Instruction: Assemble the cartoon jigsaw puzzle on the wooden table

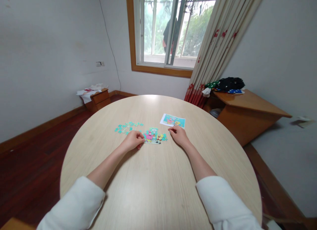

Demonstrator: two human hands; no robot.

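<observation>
A partly joined jigsaw puzzle (pixel 154 136) with cartoon figures, pink and yellow on turquoise, lies flat on the round table. My left hand (pixel 134 139) is closed at its left edge, thumb and fingertips pinching there. To the right of the puzzle, my right hand (pixel 178 135) is closed in a pinch above the table; what its fingertips hold, if anything, is too small to make out. Loose turquoise puzzle pieces (pixel 127 127) are scattered beyond my left hand. A printed picture card (pixel 170 119) with the same figures lies just beyond my right hand, which covers its lower edge.
The pale wooden round table (pixel 153 197) fills the foreground. Against the right wall stands a brown wooden desk (pixel 250 104) with dark cloth (pixel 231 84) on it. A small cabinet (pixel 101 98) is at the back left. Beyond are a window (pixel 158 35) and a curtain (pixel 218 41).
</observation>
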